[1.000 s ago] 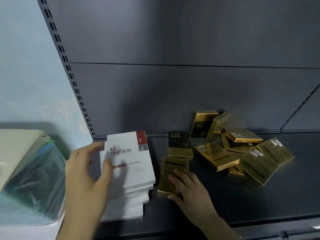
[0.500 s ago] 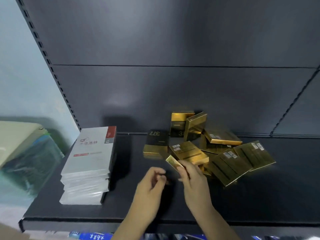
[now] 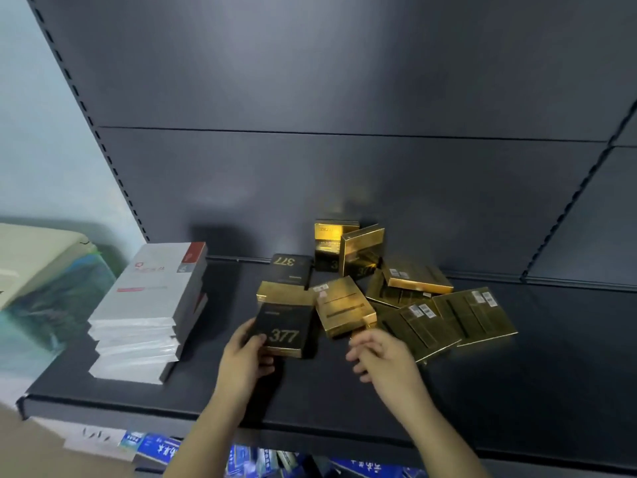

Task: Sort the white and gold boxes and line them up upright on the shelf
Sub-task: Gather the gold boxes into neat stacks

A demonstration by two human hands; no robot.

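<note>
Head view: a gold box (image 3: 286, 331) is gripped by the left hand (image 3: 243, 362); to its right, the right hand (image 3: 382, 357) is held loosely open.

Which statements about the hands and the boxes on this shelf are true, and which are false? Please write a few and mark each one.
1. The left hand holds a box marked 377. True.
2. The right hand grips a white box. False: it holds nothing.
3. The white boxes lie flat in a stack at the left end of the shelf. True.
4. All the gold boxes stand upright in a row. False: most lie in a loose pile.
</note>
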